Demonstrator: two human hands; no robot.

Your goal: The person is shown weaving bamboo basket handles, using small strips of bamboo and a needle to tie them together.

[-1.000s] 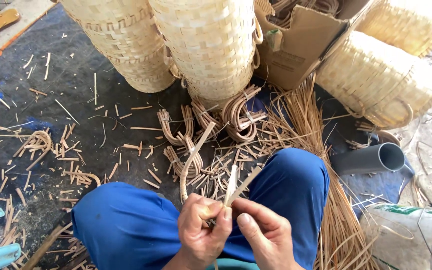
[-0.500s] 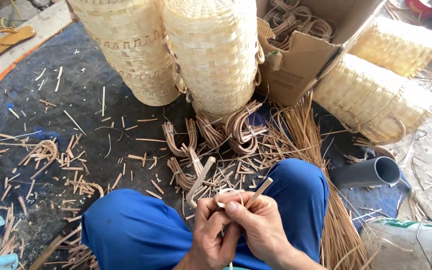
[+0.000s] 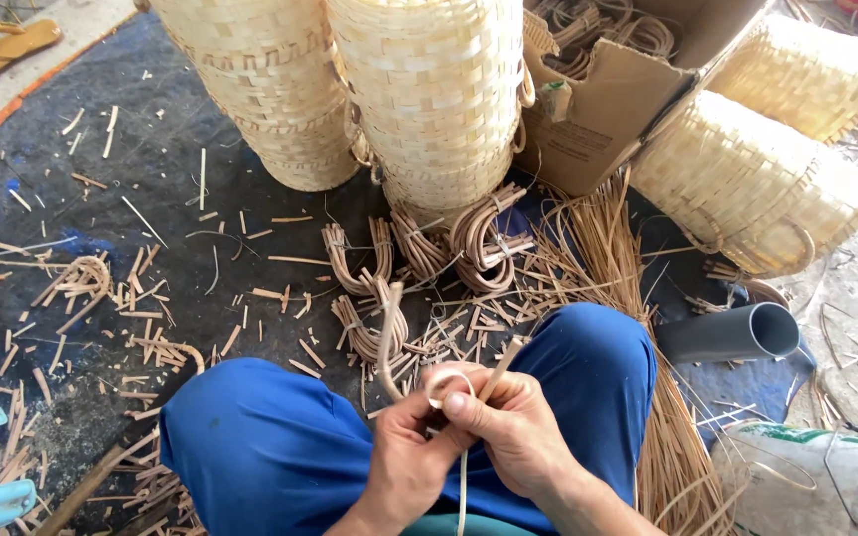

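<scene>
— Hands?
— Left hand point(image 3: 404, 452) and right hand point(image 3: 508, 427) both clenched on a bent cane strip point(image 3: 389, 337), near, above blue-trousered knees point(image 3: 280, 447).
— Around?
— Woven baskets point(image 3: 429, 99) far, curved cane handles point(image 3: 479, 238) on dark mat point(image 3: 151, 199), grey pipe point(image 3: 732, 333) right.

Basket-weaving workshop: stacked woven baskets point(image 3: 429, 99), cane scraps point(image 3: 101, 298).

Left hand point(image 3: 404, 462) and right hand point(image 3: 513, 437) gripping bent rattan strip point(image 3: 389, 333), woven baskets point(image 3: 429, 99) beyond, blue trousers point(image 3: 280, 447)
</scene>
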